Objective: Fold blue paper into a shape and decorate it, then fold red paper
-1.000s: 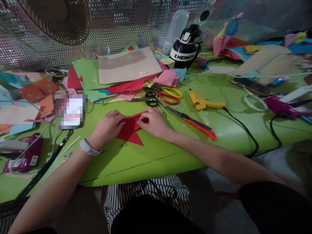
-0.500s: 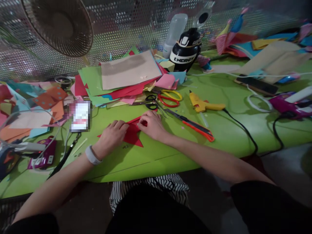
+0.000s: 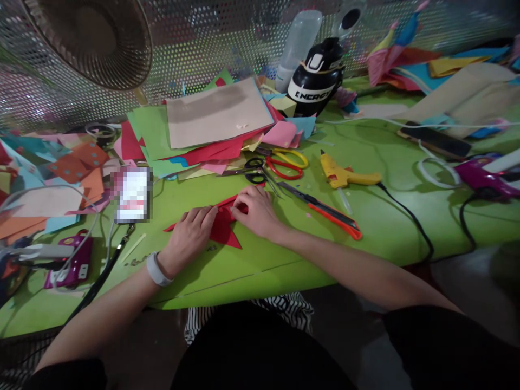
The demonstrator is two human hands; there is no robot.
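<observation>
A folded piece of red paper [image 3: 226, 228] lies on the green table [image 3: 260, 262], one pointed corner turned towards me. On its left part rests my left hand [image 3: 192, 234], fingers together, pressing it; a pale band circles that wrist. The thumb and fingers of my right hand [image 3: 255, 210] pinch the paper's right part. Scissors with black handles [image 3: 255, 170] and scissors with red handles [image 3: 284, 167] lie just behind my right hand. To its right is a cutter knife [image 3: 333, 219] with an orange-red edge.
A stack of coloured sheets [image 3: 219, 114] stands behind my hands, with a black bottle [image 3: 314, 81] beside it. A yellow glue gun [image 3: 345, 176] trails a black cord at the right. A phone [image 3: 133, 195] and a fan [image 3: 93, 40] are on the left.
The camera view has shifted slightly. Both hands stay on the red paper, in nearly the same grip, and my left fingers lie a little flatter over it.
</observation>
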